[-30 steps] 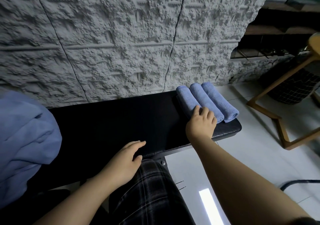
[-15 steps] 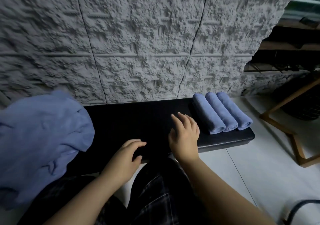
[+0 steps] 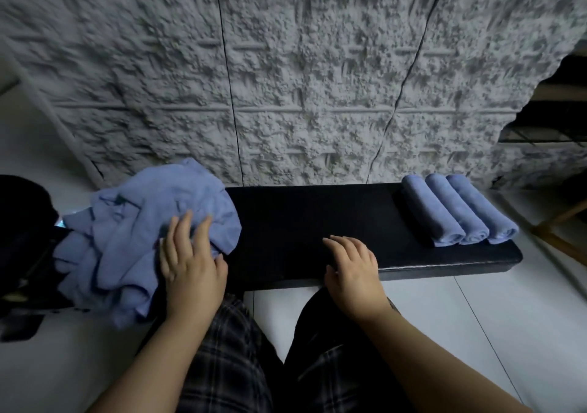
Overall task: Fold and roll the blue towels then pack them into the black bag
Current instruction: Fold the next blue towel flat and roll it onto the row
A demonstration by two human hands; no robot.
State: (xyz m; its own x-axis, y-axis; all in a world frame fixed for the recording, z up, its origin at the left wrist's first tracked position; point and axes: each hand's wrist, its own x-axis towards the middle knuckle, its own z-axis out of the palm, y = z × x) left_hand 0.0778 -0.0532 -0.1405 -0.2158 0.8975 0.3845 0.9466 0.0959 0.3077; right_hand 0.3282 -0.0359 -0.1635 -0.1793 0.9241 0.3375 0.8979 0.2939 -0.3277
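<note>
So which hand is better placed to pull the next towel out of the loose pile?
Probably the left hand: its fingers already lie on the loose blue towel pile. The right hand rests on the bare black bench, apart from the pile.

A black padded bench (image 3: 317,215) runs left to right across the middle of the view, its long back edge against a wall (image 3: 286,79). The bench top is dark and smooth, with a rounded front edge at its right end. The wall is grey with a rough, pebbled texture. 2 thin dark seams run down it, and raised horizontal ribs cross it. A pale tiled floor (image 3: 476,333) lies in front of the bench and at both ends. Plaid trousers (image 3: 228,365) fill the lower centre. At far right, part of a wooden frame (image 3: 568,219) stands on the floor, with dark shelving (image 3: 552,120) behind it.
</note>
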